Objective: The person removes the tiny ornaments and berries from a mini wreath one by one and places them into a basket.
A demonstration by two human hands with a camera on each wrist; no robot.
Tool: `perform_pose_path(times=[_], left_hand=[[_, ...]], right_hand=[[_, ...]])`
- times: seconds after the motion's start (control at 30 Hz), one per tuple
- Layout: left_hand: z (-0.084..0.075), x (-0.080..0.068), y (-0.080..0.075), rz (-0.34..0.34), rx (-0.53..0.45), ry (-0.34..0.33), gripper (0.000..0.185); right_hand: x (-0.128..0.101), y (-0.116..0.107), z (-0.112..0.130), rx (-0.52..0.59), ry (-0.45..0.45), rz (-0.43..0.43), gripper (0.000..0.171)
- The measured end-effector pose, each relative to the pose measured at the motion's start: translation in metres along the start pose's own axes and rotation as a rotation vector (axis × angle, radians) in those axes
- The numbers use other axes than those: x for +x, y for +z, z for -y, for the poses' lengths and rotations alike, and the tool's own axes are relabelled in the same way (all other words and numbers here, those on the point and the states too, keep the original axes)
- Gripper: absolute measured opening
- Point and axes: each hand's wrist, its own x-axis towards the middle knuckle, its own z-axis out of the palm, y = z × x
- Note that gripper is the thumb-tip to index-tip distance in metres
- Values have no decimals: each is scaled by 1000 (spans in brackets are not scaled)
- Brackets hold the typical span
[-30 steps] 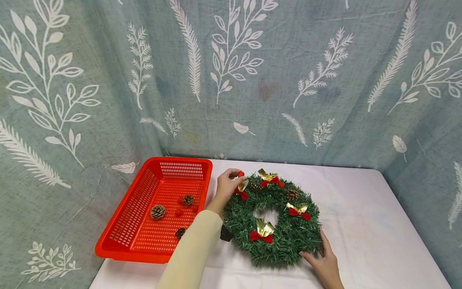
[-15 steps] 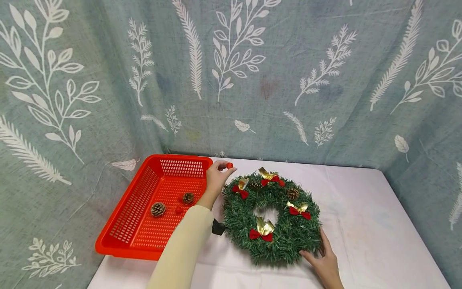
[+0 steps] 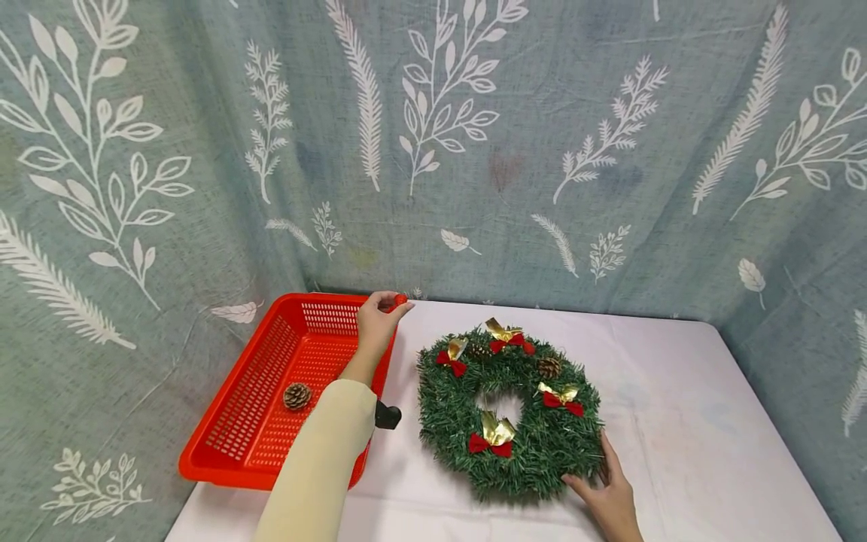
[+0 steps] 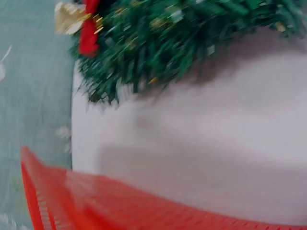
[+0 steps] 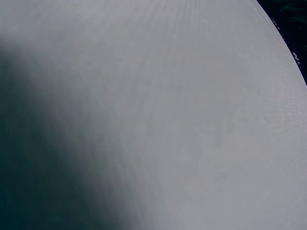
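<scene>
My left hand [image 3: 376, 325] pinches a small red ball [image 3: 401, 299] between thumb and fingers, over the right rim of the red plastic basket [image 3: 192, 472]. A green Christmas wreath [image 3: 450, 444] lies on the table to the right, carrying several gold-and-red bows and pine cones. At the wreath's lower right edge, my right hand [image 3: 609, 500] holds it between thumb and fingers. The left wrist view shows the wreath [image 4: 158, 48] and the blurred basket rim [image 4: 124, 194], but not the hand. Only blurred pale cloth fills most of the right wrist view.
A pine cone [image 3: 296, 396] lies in the basket; the left forearm covers part of its inside. White cloth covers the table [image 3: 684, 421]. A grey-green curtain [image 3: 501, 226] with white leaf prints hangs behind and at both sides.
My left hand has moved left from the wreath's upper left bow to the basket's right rim, carrying the red ball. The right hand and the wreath have stayed in place.
</scene>
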Motion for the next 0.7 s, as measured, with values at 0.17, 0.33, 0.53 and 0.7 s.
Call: perform_pose_path(times=[0.17, 0.33, 0.53, 0.7], left_hand=[[-2, 6, -23, -4, 17, -20, 41], [0, 9, -43, 2, 45, -25, 44], [7, 11, -61, -25, 35, -59, 50], [19, 10, -75, -46, 38, -78, 49]], right_hand=[[-1, 0, 1, 7, 23, 9, 111], [-1, 0, 0, -5, 21, 12, 111], [-1, -1, 0, -8, 1, 4, 111], [-1, 0, 1, -3, -2, 5, 111]])
